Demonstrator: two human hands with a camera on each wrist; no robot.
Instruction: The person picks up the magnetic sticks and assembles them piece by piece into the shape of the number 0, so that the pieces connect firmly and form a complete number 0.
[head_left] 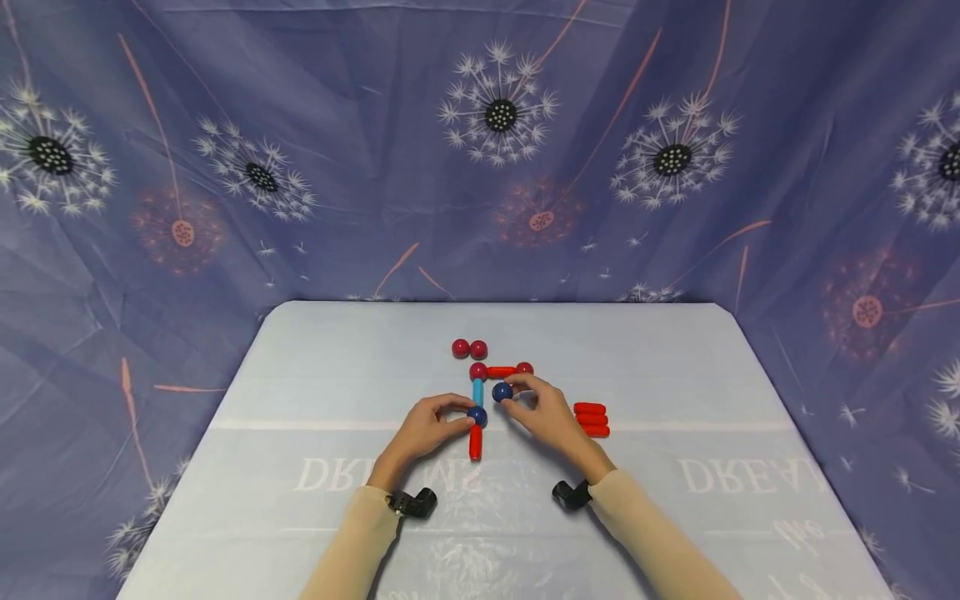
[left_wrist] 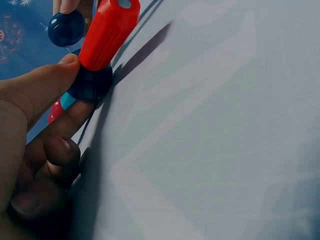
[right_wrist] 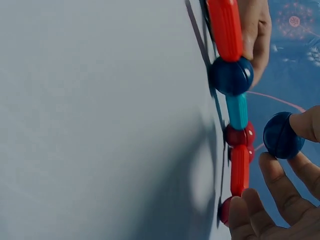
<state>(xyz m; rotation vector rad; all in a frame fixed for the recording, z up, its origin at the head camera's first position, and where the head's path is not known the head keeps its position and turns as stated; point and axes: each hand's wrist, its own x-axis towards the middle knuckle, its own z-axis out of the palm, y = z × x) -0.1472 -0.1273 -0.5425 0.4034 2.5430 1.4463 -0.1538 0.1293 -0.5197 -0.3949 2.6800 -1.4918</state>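
My left hand (head_left: 431, 427) pinches a dark blue ball (head_left: 477, 416) between thumb and fingers, low over the table. Toward me, a red ribbed rod (head_left: 476, 443) sticks out of that ball; away from me, a light blue rod (head_left: 477, 392) links it to a red ball (head_left: 477, 372). From there another red rod (head_left: 501, 372) runs right to a second red ball (head_left: 525, 368), making a bent chain. Thumb and fingers of my right hand (head_left: 546, 412) hold a loose blue ball (right_wrist: 283, 135), raised beside the chain and apart from it in the right wrist view.
Two loose red balls (head_left: 461, 348) sit side by side beyond the chain. Right of my right hand lie three red rods (head_left: 591, 420) in a stack of rows. A pale cover with mirrored lettering lies over the table (head_left: 262, 517); a dandelion-patterned cloth (head_left: 375, 167) hangs behind.
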